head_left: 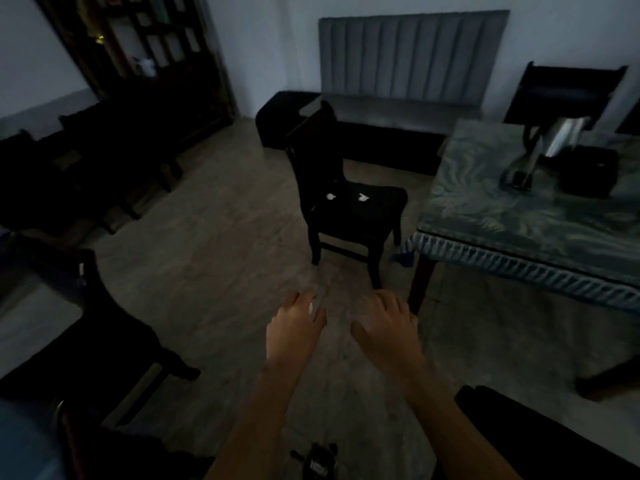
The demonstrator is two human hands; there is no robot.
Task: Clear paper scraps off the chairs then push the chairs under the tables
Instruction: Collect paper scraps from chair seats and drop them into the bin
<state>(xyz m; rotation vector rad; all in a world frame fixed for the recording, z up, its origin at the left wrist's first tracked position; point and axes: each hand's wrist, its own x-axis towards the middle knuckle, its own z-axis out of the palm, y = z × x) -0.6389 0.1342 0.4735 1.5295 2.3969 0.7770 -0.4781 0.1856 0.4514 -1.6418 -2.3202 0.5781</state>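
A dark wooden chair [349, 216] stands on the floor left of the table [512, 216], its seat turned toward the table. Two white paper scraps lie on the seat, one [331, 196] on the left and one [363, 197] on the right. My left hand [298, 327] reaches forward low in the view, well short of the chair, with fingers curled round a small pale bit that looks like a paper scrap [311, 308]. Beside it, my right hand [388, 323] hangs with loosely curled fingers and holds nothing.
A second dark chair [104, 344] stands at the lower left and another dark chair edge [526, 431] at the lower right. A metal holder [550, 147] and a black box [588, 171] sit on the table. A grey padded bench [408, 84] lines the far wall. A dark shelf [145, 57] stands far left.
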